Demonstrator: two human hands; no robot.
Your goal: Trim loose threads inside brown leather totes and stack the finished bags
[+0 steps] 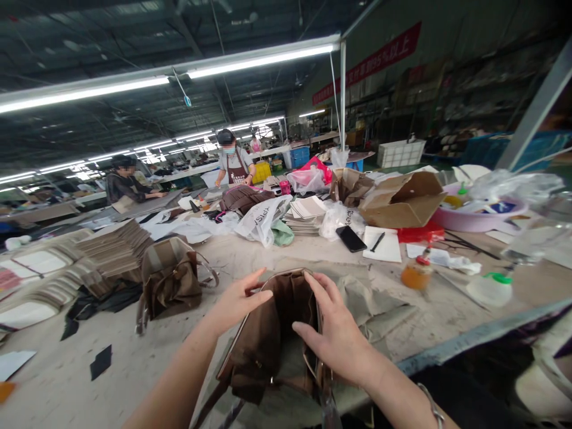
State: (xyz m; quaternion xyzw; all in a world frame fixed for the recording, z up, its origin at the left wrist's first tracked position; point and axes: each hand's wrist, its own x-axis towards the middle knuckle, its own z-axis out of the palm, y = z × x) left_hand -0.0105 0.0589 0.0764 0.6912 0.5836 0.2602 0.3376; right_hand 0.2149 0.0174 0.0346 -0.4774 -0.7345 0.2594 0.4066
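Observation:
A brown handbag (pixel 254 345) stands on the worktable in front of me, its mouth spread and its dark inside showing. My left hand (pixel 239 301) is at the bag's left upper rim, thumb stretched out and apart from the fingers. Over the right rim lies my right hand (pixel 337 330), its fingers extended along the edge and its thumb reaching over the opening. Both hands look open; whether the fingertips press on the fabric is hard to tell. Grey-green cloth (pixel 375 304) lies to the bag's right. A second brown handbag (pixel 172 280) sits to the left.
Stacked brown panels (pixel 114 247) lie at the left. Behind are a phone (pixel 351 238), a notepad with a pen (pixel 382 243), a cardboard box (pixel 402 199) and a pink basin (pixel 480 219). Glue bottles (pixel 415 275) stand right. Co-workers (pixel 235 164) are across the table.

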